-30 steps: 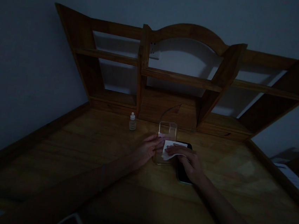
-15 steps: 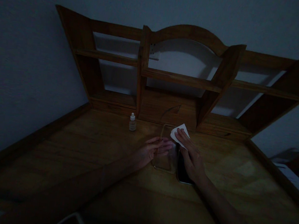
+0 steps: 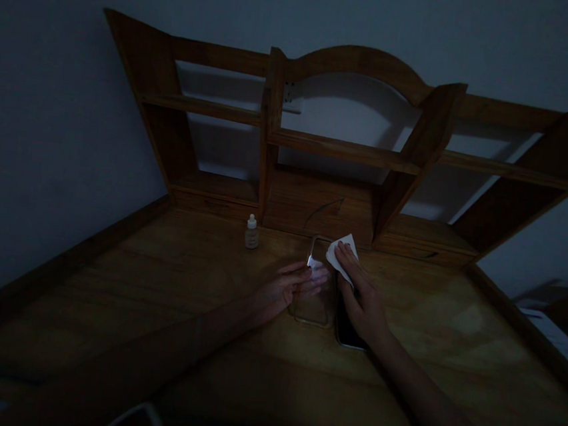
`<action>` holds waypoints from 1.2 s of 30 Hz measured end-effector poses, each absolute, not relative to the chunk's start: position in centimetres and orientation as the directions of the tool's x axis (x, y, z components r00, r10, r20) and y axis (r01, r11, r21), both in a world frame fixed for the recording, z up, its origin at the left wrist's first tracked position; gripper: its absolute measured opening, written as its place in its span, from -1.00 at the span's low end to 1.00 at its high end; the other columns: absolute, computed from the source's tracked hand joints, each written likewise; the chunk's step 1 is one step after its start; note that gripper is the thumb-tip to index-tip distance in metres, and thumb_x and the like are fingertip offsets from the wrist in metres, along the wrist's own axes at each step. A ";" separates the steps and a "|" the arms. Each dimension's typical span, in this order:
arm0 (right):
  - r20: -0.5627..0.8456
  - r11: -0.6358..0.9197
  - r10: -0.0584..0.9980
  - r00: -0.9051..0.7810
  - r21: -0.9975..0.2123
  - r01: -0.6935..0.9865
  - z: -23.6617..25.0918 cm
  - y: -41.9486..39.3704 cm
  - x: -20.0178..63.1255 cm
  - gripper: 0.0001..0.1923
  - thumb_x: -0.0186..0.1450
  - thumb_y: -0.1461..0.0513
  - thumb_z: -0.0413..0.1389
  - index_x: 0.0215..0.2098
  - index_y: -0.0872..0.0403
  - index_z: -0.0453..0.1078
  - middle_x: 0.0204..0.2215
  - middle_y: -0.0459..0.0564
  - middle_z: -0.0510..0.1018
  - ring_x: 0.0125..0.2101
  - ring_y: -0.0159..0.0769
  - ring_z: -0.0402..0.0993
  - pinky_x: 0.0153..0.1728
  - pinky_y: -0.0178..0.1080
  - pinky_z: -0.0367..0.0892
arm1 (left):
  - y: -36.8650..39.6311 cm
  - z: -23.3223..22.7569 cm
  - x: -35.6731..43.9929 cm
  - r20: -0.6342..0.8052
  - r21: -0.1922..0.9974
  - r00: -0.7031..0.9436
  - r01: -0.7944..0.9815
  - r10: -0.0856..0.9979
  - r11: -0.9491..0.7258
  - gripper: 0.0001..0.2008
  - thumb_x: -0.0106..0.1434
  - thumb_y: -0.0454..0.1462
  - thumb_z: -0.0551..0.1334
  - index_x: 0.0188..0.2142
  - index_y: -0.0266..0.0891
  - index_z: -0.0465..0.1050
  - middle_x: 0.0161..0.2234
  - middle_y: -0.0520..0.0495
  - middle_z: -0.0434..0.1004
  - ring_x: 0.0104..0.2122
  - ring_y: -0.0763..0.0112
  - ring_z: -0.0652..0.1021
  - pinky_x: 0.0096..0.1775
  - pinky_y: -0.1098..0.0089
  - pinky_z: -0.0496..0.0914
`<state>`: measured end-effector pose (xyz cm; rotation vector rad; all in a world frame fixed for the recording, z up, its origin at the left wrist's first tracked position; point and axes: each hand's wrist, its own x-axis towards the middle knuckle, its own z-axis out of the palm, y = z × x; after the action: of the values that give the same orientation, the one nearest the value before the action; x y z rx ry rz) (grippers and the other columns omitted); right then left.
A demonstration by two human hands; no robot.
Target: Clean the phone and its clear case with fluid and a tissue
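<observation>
A clear phone case (image 3: 315,312) stands tilted over the desk, gripped at its left edge by my left hand (image 3: 290,286). Some of those fingers show through its transparent back, and a bright glint lies near them. My right hand (image 3: 363,293) presses a folded white tissue (image 3: 341,251) under its fingertips, close to the case's upper right side. Below that palm, a dark phone (image 3: 349,328) lies on the desk, partly covered by the hand. A small dropper bottle (image 3: 252,235) with a white cap stands upright to the left of the case.
The wooden desk (image 3: 198,265) has a raised rim along its sides. A wooden shelf unit (image 3: 340,148) with several compartments rises at the back against the wall. A wall socket (image 3: 291,100) shows through its middle. Something white (image 3: 560,343) lies beyond the right rim.
The phone case has tilted slightly in my left hand, and a bright reflection now shows on it. My right hand and the tissue have shifted only a little.
</observation>
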<state>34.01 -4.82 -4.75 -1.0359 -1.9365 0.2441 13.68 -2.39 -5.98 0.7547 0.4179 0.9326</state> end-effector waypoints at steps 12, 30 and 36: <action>0.594 0.608 0.765 -0.248 -0.538 0.584 -4.7 -4.9 34.1 -0.43 0.45 0.28 -0.08 0.38 -0.16 -0.01 0.38 -0.15 0.04 0.37 -0.20 -0.08 0.35 0.10 -0.04 | -2.1 -7.0 13.8 -0.003 0.759 0.531 -0.551 0.847 0.348 -0.69 0.21 -0.33 0.35 -0.03 -0.27 0.55 0.06 -0.20 0.53 0.08 0.24 0.51 0.19 0.23 0.30; 0.601 0.609 0.763 -0.240 -0.543 0.578 -4.6 -4.9 33.9 -0.48 0.47 0.24 -0.09 0.36 -0.19 0.04 0.35 -0.15 0.13 0.37 -0.17 -0.10 0.35 0.15 -0.04 | -2.2 -6.4 13.8 -0.043 0.789 0.524 -0.504 0.851 0.351 -0.67 0.14 -0.32 0.40 -0.07 -0.31 0.56 0.02 -0.26 0.54 0.05 0.17 0.52 0.14 0.19 0.33; 0.574 0.597 0.779 -0.252 -0.555 0.580 -4.7 -4.8 33.9 -0.49 0.47 0.22 -0.10 0.36 -0.19 0.04 0.36 -0.15 0.11 0.37 -0.18 -0.10 0.35 0.13 -0.04 | -1.8 -7.1 13.9 0.002 0.834 0.485 -0.483 0.875 0.266 -0.72 0.15 -0.32 0.39 -0.11 -0.31 0.59 -0.06 -0.19 0.58 -0.08 0.33 0.55 0.04 0.32 0.36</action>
<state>33.90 -4.77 -4.73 -1.0823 -1.9525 0.2883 13.94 -1.75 -7.07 0.8899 0.5217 0.9745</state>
